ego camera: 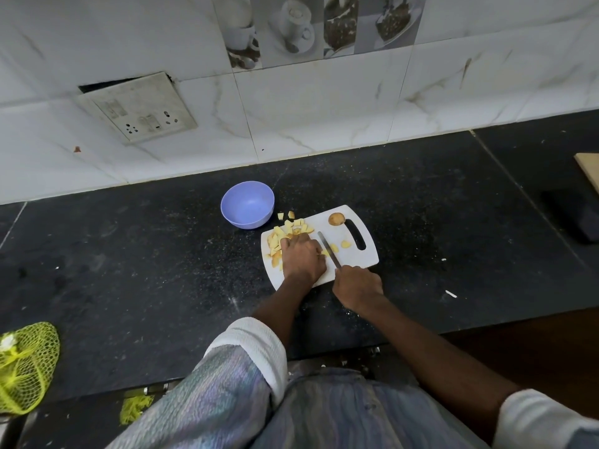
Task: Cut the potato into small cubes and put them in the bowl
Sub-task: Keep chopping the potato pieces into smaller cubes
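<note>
A white cutting board [356, 260] lies on the dark counter. Several yellow potato cubes [290, 230] are piled on its left part, and two lie off the board near the bowl. My left hand [303, 257] rests on the pile with its fingers curled over the pieces. My right hand [358, 286] grips the handle of a knife [328, 248], whose blade lies across the board beside my left hand. A few small pieces [345, 244] sit to the right of the blade. A brown potato end [336, 219] rests at the board's far edge. The purple bowl [248, 205] stands empty just beyond the board's left corner.
The tiled wall with a loose switch plate [137, 108] runs behind the black counter [146, 254]. A yellow mesh bag [26, 364] sits at the near left. A dark block [573, 218] and a wooden edge [588, 170] lie at the far right.
</note>
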